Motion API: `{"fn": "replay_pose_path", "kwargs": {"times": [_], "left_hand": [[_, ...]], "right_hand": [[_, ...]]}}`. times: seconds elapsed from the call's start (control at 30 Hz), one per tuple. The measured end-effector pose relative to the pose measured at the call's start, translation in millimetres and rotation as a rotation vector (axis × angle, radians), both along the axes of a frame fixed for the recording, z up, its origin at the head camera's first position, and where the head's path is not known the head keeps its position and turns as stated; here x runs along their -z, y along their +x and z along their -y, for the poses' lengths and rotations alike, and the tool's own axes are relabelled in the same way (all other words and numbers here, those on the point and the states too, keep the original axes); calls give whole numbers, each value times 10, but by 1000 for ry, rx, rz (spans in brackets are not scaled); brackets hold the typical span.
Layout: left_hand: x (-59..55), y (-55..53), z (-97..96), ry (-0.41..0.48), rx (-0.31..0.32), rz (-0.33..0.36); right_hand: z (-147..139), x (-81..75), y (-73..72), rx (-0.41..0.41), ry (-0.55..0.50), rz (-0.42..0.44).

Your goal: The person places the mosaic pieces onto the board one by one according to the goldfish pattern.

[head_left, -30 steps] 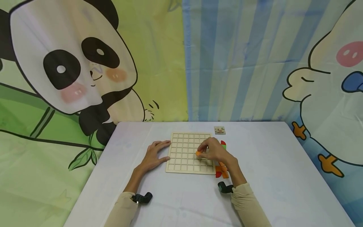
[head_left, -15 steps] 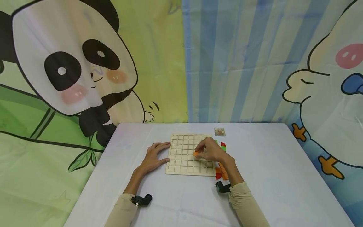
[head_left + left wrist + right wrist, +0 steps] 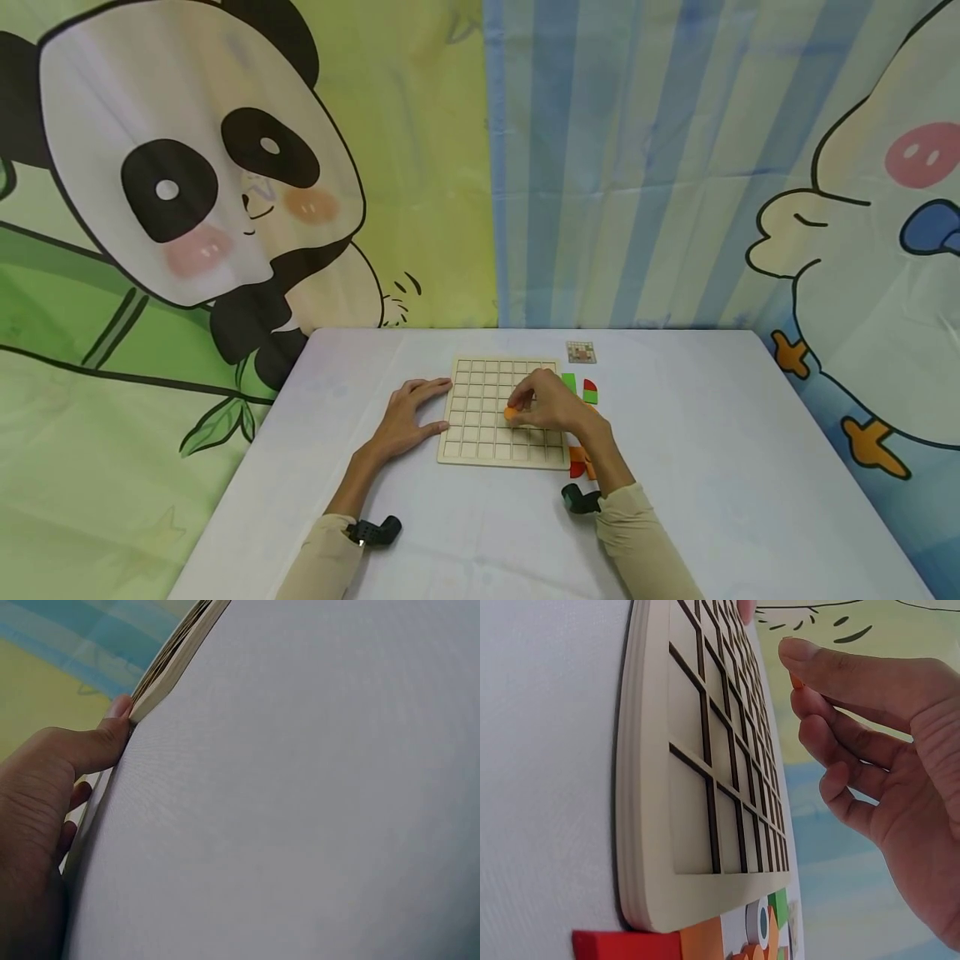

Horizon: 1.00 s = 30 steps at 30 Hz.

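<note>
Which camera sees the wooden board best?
The head view: most of the board shows, though the right hand covers some. The right wrist view has its squares close up but slanted; the left wrist view, only a thin strip at the left hand.

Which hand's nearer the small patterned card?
Right. The right hand is over the grid board, short of the card; the left hand touches the board's left edge.
</note>
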<state>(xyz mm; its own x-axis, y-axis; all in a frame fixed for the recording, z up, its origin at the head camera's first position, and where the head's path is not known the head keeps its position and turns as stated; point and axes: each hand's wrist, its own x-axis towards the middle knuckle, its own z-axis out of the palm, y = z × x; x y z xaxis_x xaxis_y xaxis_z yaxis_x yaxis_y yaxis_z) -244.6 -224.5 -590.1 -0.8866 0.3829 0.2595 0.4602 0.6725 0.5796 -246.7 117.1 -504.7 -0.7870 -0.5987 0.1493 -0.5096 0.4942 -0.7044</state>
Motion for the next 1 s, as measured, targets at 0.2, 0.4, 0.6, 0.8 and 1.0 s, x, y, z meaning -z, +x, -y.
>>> {"fn": "replay_pose_path", "kwargs": {"times": [0.2,0.4,0.6,0.8,1.0], "left_hand": [[-8,-3,3,-1,-4,-6],[-19,-1,5,4,-3,3],[3,-14,6,-6,-4,-17],[-1,-8,8,-1,0,-5],[7,-16,22,-5,-1,1]], "right_hand": [[45,8,-12,-5,10,3],[84,29,-33,-14,22,-9],[122,65,-48,-24,28,-14],[161,82,-35,-28,12,13],[231,71,-32,-15,12,40]]}}
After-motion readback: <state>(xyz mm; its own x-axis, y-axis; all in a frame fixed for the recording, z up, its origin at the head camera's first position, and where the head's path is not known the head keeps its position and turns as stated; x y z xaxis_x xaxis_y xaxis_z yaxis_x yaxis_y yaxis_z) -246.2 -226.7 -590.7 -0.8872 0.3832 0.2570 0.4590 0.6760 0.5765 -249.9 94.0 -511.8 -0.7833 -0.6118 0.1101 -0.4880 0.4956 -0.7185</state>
